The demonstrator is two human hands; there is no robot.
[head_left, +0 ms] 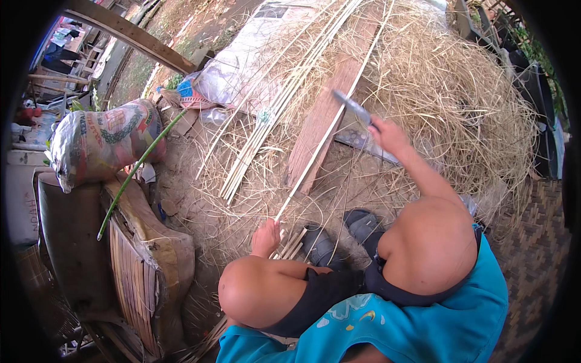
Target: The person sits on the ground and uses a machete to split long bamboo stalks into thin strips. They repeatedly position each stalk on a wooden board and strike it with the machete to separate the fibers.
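Down on the ground, a thin bamboo strip (321,148) is held at its near end by the left hand (265,237), whose fingers are closed around it just above the left knee. From there the strip runs away up the scene, over a reddish wooden plank (330,100) and toward the far edge of the ground. A few more short strips are seen under the left hand, touching it or very near; which of these cannot be told.

The right hand (387,134) is raised above the straw, and its fingers are wrapped tightly around the handle of a knife (352,107). The grey blade is pointed away to the upper left, and its tip is seen just beside the long strip; whether the two touch cannot be told.

A bundle of pale bamboo strips (275,112) is laid to the left of the plank, and a large heap of dry straw (472,103) is spread at the right side. A green stem (136,172) is leaned near a filled printed sack (100,142) at the left edge. Two dark shoes (342,236) are placed between the knees.
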